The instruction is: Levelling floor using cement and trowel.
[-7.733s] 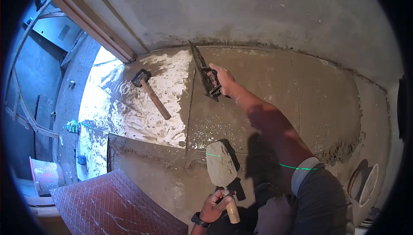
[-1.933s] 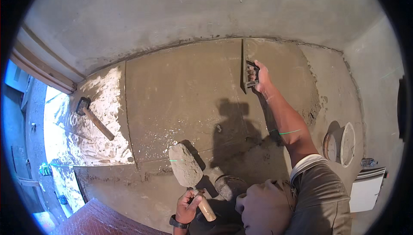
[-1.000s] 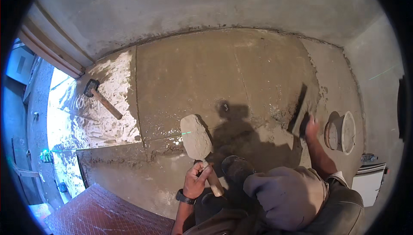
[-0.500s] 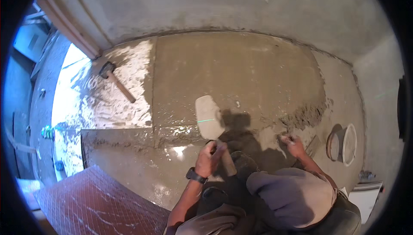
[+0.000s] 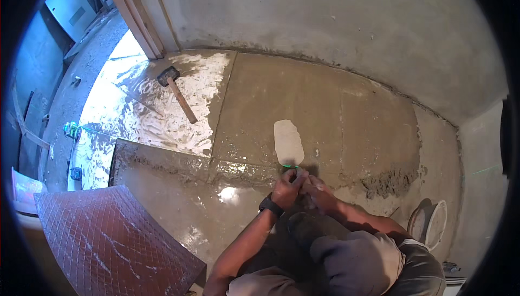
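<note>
A trowel with a broad, pale, mortar-coated blade (image 5: 290, 141) points away from me above the wet grey floor tiles (image 5: 281, 90). My left hand (image 5: 287, 187), with a dark watch on its wrist, is closed on the trowel just below the blade. Close against it on the right, my right hand (image 5: 320, 193) has its fingers closed at the handle, which the hands mostly hide. A green laser line crosses the base of the blade. Rough wet mortar (image 5: 392, 182) lies along the near right edge of the tiled area.
A mallet (image 5: 181, 98) with a black head lies on the tiles at left. Nearer stands a large reddish-brown tile (image 5: 119, 236) with a gridded face. A green-lit device (image 5: 71, 129) sits far left, by the doorway frame (image 5: 132, 11). A white-rimmed bucket (image 5: 436, 223) is at right.
My right hand has moved left from the floor at the mortar's edge to the trowel beside my left hand. The view has shifted and turned, so the room appears tilted.
</note>
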Motion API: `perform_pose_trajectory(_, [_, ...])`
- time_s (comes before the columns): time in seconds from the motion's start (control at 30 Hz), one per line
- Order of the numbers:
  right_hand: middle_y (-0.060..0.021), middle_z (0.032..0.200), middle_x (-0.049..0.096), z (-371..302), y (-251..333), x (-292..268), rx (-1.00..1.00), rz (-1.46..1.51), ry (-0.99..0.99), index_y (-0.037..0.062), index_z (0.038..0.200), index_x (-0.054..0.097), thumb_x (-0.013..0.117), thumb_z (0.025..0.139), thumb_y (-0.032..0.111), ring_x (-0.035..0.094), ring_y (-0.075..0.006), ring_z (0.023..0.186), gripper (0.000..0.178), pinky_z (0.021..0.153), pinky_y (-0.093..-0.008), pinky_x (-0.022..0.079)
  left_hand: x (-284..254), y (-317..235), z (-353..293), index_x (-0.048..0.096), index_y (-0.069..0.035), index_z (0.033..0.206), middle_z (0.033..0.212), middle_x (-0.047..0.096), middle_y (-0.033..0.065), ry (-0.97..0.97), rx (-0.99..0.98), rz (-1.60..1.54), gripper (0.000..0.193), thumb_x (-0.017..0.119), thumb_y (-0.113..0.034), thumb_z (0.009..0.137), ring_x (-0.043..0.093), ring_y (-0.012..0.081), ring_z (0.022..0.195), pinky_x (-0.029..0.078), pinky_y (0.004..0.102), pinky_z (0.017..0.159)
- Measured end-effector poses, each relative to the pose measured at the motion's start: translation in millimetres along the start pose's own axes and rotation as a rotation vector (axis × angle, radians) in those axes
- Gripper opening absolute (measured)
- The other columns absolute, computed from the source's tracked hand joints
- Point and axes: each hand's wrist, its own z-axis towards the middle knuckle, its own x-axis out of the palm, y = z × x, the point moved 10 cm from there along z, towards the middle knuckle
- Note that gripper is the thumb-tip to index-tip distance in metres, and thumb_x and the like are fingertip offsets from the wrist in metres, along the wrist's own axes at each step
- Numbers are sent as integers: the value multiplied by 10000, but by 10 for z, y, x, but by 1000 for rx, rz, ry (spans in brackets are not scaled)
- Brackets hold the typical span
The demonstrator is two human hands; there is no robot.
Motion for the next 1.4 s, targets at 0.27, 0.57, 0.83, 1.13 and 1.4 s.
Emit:
perform_pose_trajectory(0.27, [-21,698,532,458,875,-793,-87,-261,-432,59,1026,540,604,945,322,486,-113,499,283,420,-269,402,-241,463,-13,632,-8,1159,1003,676,44,-166,-389,-388,323,589,-278,986,606,76,869,481,217,710])
perform_pose_trajectory(0.57, [-24,696,509,1322,1494,-2022,-107,-41,-357,111,1016,514,626,936,303,491,-130,509,236,408,-288,421,-498,751,-1076,574,50,1183,967,622,92,-420,-415,-418,345,625,-210,963,601,150,827,507,275,717])
perform_pose_trajectory(0.83, [-20,662,506,1619,2124,-2808,-217,-110,-514,89,1010,544,624,946,249,475,-124,485,190,410,-298,403,-283,933,-1188,608,49,1166,1006,655,72,-437,-469,-298,318,675,-157,933,617,133,885,513,298,824])
perform_pose_trajectory(1.13, [-42,638,548,2173,2599,-2413,-171,-299,-404,62,900,582,563,976,254,477,-135,437,208,383,-300,374,-291,611,-885,617,16,1175,1073,644,54,-322,-406,-20,336,705,-165,906,573,123,971,471,314,904])
perform_pose_trajectory(1.4, [-44,649,572,2742,2615,-1618,-6,-536,-306,75,857,618,583,959,349,487,-127,453,295,425,-279,363,-551,572,-1233,613,12,1181,1067,645,47,-383,-401,-2,341,709,-160,903,572,128,978,471,308,894])
